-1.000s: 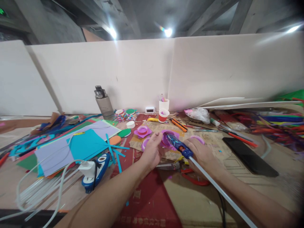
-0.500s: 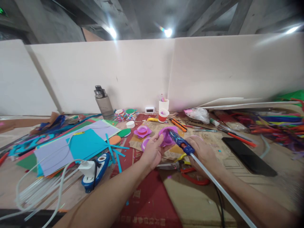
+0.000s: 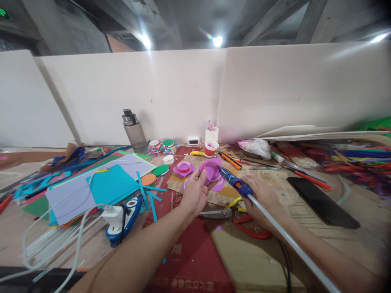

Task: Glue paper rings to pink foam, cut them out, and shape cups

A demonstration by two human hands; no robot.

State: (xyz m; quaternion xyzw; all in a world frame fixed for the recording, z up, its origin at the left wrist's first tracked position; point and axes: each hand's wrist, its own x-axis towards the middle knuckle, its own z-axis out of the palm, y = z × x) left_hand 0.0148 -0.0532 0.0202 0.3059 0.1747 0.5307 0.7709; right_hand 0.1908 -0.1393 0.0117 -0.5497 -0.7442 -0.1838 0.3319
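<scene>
Broadly, white panels stand along the far edge of the tabletop, and a dark near edge shows at lower left. A red board runs from the near side up between the forearms, mostly uncovered there, while stacked paper sheets crowd the left side.

The glue gun is in front of the person, just right of centre, its long axis slanting from lower right to upper left. Its nozzle points away and leftward; a pale glue stick continues that line backward above the right forearm. The right hand has its fingers wrapped around the gun, with the fingertips hidden.

A black phone lies well right of that hand, brown paper showing in the gap. Scissors lie below the gun, blades leftward, leaving little room underneath.

The left hand pinches a purple ring by its side, thumb and fingers nearly together, the opening tilted toward the person. The nozzle sits at its right rim; whether they touch, I cannot tell. Beyond it stands a small red-and-white paper cup.
</scene>
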